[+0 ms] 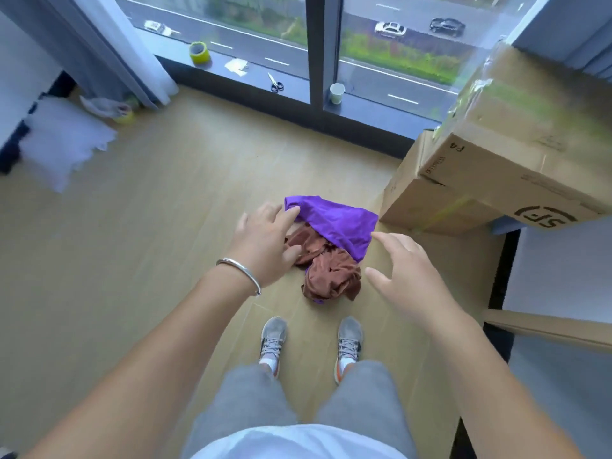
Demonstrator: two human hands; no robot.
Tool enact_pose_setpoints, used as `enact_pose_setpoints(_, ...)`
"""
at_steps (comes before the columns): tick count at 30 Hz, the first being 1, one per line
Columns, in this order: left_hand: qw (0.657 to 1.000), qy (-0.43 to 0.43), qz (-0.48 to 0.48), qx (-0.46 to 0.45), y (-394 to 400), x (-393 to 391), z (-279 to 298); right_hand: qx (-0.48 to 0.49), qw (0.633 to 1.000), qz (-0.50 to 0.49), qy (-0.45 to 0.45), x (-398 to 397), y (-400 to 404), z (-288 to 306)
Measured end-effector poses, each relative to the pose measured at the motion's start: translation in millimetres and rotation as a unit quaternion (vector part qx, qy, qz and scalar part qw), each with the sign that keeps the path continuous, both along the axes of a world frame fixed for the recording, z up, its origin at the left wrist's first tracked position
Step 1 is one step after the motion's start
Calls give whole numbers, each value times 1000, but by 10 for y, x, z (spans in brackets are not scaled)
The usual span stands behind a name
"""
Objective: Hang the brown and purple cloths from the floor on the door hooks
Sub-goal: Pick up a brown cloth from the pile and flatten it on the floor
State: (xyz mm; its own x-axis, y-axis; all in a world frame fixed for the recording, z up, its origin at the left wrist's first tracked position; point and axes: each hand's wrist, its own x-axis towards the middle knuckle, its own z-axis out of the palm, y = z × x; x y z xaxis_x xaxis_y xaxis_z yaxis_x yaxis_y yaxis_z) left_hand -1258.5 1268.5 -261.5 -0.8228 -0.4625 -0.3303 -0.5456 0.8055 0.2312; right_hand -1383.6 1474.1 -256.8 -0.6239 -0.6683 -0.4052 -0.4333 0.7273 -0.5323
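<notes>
On the light wooden floor (149,226), the crumpled brown cloth (326,271) lies partly under the shiny purple cloth (337,223). Both hands, left (265,241) and right (405,276), hover spread, holding nothing. Stacked cardboard boxes (490,160) stand at 2 o'clock, grey sneakers (311,339) at 6.

Both my arms are bare, no sleeves showing. Thin silver bangle (243,271) on my left wrist, plain band, slightly open-ended look. Nothing worn on my left hand (265,246) or right hand (402,276). White top (298,442), grey sweatpants (298,402), grey lace-up sneakers (273,339) with white socks, orange trim on the soles.
</notes>
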Motion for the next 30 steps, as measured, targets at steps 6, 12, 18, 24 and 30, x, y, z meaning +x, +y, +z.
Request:
enact_pose_setpoints(6,999,-25,37,-9,-134,-183,-666,29,996,85,13,-589,-308,-646)
enact_pose_setpoints(12,996,-77,40,19,-485,-208,-1888,91,988,127,17,-689,-514,-1722)
enact_pose_setpoints(18,991,-133,15,22,-800,11,-3621,126,974,189,9,-499,-895,-3213)
enact_pose_setpoints(24,989,-145,14,22,-1229,372,-5332,112,958,262,38,-235,-1490,-4868)
enact_pose_setpoints(30,977,-204,57,13,-1525,672,-6805,109,933,335,77,80,-2000,-6321)
